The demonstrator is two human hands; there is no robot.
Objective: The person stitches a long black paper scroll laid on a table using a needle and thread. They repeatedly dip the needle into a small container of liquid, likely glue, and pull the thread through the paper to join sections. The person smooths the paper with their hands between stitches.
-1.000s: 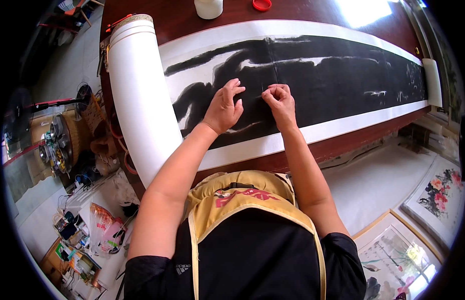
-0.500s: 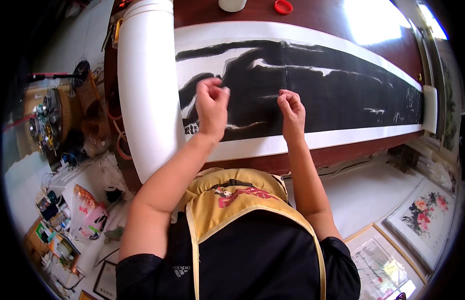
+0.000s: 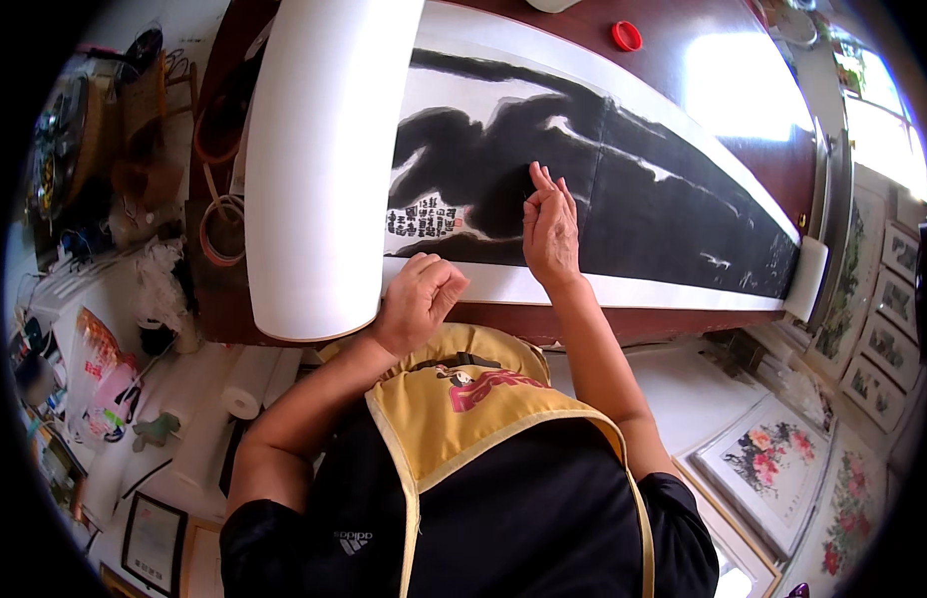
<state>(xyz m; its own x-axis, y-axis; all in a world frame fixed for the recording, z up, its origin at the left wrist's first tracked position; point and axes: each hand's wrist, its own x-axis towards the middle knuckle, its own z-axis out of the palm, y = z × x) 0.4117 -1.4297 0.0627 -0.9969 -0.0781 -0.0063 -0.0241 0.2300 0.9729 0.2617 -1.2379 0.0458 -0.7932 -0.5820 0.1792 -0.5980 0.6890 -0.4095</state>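
A long scroll painting (image 3: 643, 209) lies across the table, with black ink forms, a block of written characters and white paper borders. Its left end runs under or into a thick white paper roll (image 3: 324, 179). Beside the near end of that roll, my left hand (image 3: 416, 304) rests on the near white border, fingers curled in; whatever they may hold is hidden. My right hand (image 3: 553, 231) is over the dark ink area, with several fingers stretched toward the far side and the thumb side bent. I see nothing held in it.
The dark red table (image 3: 673, 85) carries a red ring-shaped lid (image 3: 626, 36) at the back. A smaller white roll (image 3: 807, 279) ends the scroll at the right. Tape rolls (image 3: 222, 231) sit left of the large roll. Framed flower pictures (image 3: 772, 453) lean at the lower right.
My left hand has come down from the painting to the near border. My right hand has shifted left and stretched its fingers. The view has turned, showing more written characters.
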